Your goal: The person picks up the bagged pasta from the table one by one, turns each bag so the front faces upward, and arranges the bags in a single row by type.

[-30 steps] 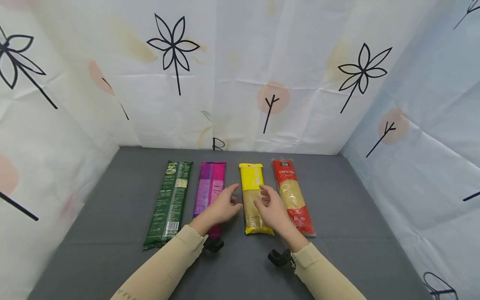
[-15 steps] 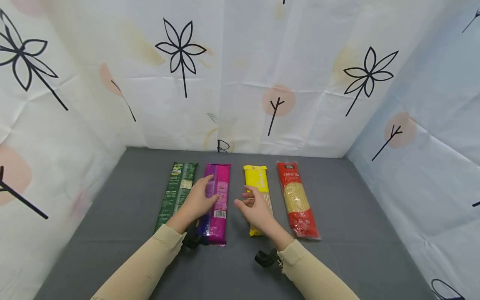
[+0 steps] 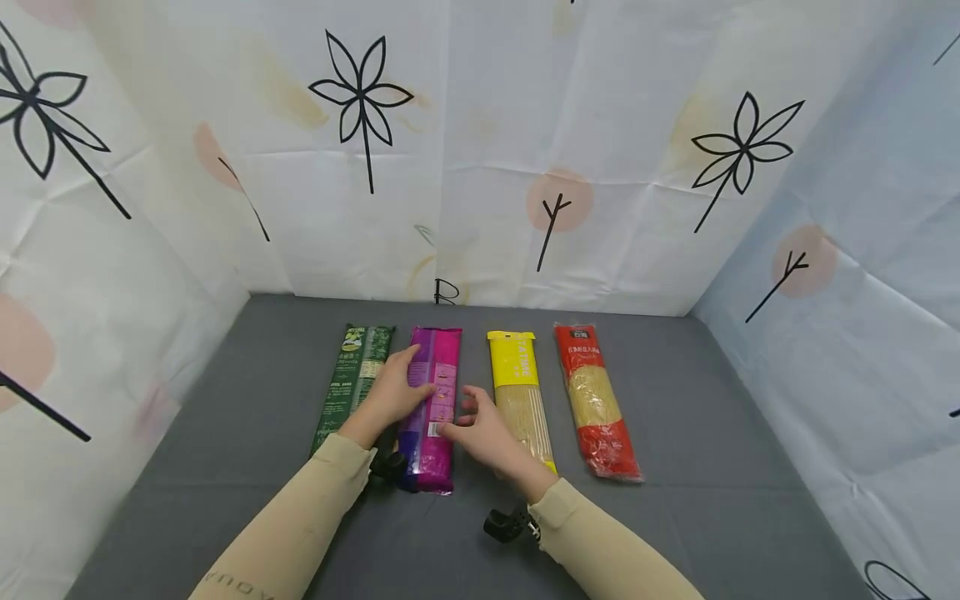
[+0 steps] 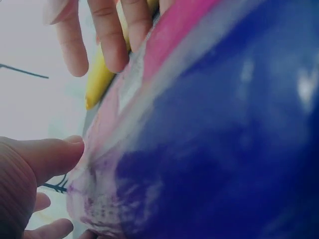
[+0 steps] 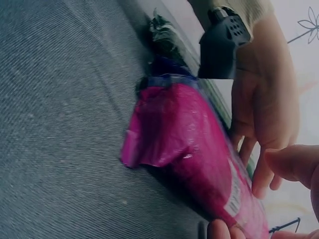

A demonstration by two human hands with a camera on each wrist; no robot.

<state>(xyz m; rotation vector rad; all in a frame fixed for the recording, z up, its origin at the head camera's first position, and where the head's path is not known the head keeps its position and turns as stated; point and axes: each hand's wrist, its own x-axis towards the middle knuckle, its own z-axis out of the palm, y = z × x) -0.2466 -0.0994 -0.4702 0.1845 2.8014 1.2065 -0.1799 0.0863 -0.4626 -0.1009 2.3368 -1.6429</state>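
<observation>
The right hand has shifted leftward from the yellow noodle packet, so it and the left hand now flank the magenta-and-purple packet on the table, fingers loose, gripping nothing.

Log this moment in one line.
left hand: at magenta packet; right hand: at its right edge; contact: unclear; nearby: green packet, yellow packet, red packet

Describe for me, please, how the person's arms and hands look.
The left sleeve and right sleeve are long and beige; the left one bears dark lettering. A black device sits near each wrist. The left hand and right hand are bare.
</observation>
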